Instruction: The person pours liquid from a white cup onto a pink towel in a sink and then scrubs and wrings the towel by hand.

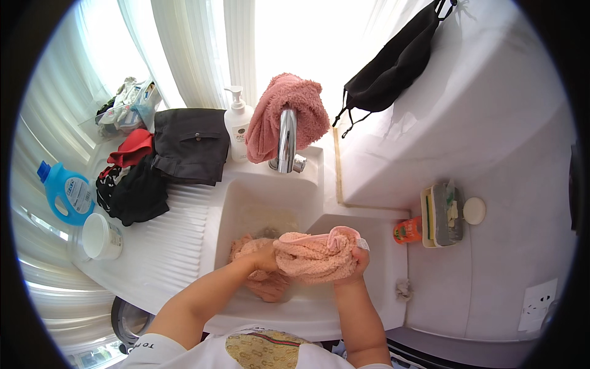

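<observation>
A person grasps a pink towel (316, 261) in both hands over a white sink (270, 195), the left hand (265, 255) clutching its near-left end and the right hand (359, 264) gripping the other end, beside a small white tag (363, 244) whose print is too small to read. More pink folds (267, 286) lie in the sink below the left hand; whether they belong to the same piece cannot be told. Another pink cloth (264, 132) drapes over the chrome tap (287, 141).

Lettering marks several items: a blue bottle (64, 206) at far left carries a white label with blue print, a white pump bottle (239, 120) beside the tap bears dark text under a round dark emblem, and a white tub (101, 237) shows faint print on its side. An orange container (407, 230) at right has a printed wrapper. Dark letters cross the left sleeve (153, 350), and dark clothes (138, 194) lie on the ribbed drainboard (178, 237).
</observation>
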`<move>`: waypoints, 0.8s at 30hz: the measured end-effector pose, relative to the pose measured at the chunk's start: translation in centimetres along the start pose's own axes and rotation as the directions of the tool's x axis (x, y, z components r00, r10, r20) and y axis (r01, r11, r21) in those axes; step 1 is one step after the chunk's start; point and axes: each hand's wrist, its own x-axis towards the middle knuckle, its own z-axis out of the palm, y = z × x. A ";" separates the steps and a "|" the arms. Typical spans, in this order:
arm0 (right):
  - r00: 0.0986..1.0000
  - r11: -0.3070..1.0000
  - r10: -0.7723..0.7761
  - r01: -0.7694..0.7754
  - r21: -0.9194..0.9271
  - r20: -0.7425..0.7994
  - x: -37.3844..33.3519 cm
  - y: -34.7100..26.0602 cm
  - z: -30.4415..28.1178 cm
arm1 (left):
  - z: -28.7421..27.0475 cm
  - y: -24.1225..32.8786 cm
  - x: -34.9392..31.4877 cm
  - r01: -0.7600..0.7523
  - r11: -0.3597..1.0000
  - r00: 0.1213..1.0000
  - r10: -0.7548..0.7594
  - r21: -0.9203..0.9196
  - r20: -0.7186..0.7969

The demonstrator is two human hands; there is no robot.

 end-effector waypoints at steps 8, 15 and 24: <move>0.734 0.609 0.217 -0.617 -0.498 -0.644 -5.3 -2.2 -10.3 | -6.3 11.1 -2.0 0.288 0.745 0.954 -0.167 0.602 -0.250; 0.672 -0.542 0.220 -0.518 -0.661 -0.707 -3.9 -0.7 -11.6 | -1.8 6.8 -7.5 0.024 0.599 0.910 -0.345 0.800 0.231; 0.906 -0.604 0.416 0.211 -0.769 -0.079 -4.6 8.0 -11.1 | 0.1 6.8 -3.7 -0.065 0.418 0.961 -0.217 0.906 0.169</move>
